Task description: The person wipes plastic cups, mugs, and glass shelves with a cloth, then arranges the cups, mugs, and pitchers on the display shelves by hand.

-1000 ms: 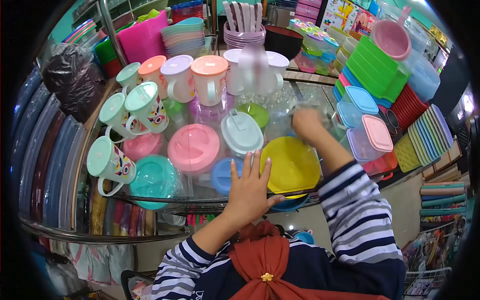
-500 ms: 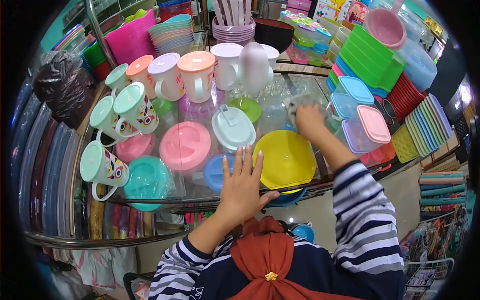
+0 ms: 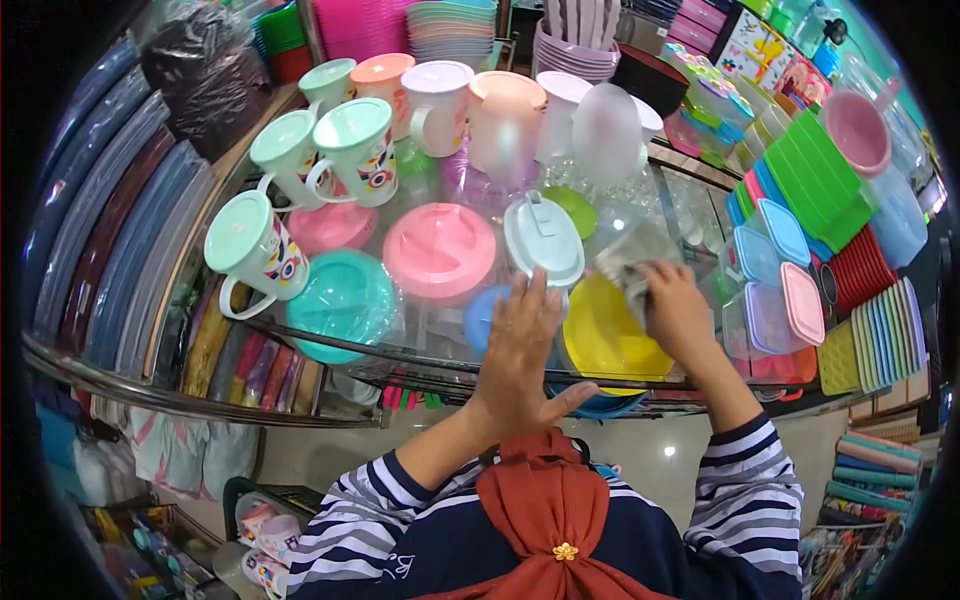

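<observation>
My right hand (image 3: 682, 312) grips a crumpled greyish cloth (image 3: 632, 268) against the glass counter top (image 3: 415, 325), above a yellow bowl (image 3: 598, 325) seen through the glass. Blur hides the cloth's exact outline. At the counter's front edge, my left hand (image 3: 520, 350) is open, fingers stretched forward and thumb out to the side. Whether its palm touches the glass I cannot tell. Close to its fingertips, a pale blue lidded container (image 3: 543, 238) shows under the glass. Left of it lie a pink lid (image 3: 440, 250) and a teal one in clear wrap (image 3: 342, 305).
Lidded mugs (image 3: 355, 150) line the counter's left and back edges. Clear tubs with blue and pink lids (image 3: 802, 305) stand at the right, beside green baskets (image 3: 818, 182). Rolled sheets (image 3: 100, 220) fill the left side. A metal rail (image 3: 270, 410) runs along the lower left.
My right hand has drawn the cloth nearer to me, over the yellow bowl. My left hand's fingers have shifted and its thumb points outward. The whole view has swung, moving the goods in frame.
</observation>
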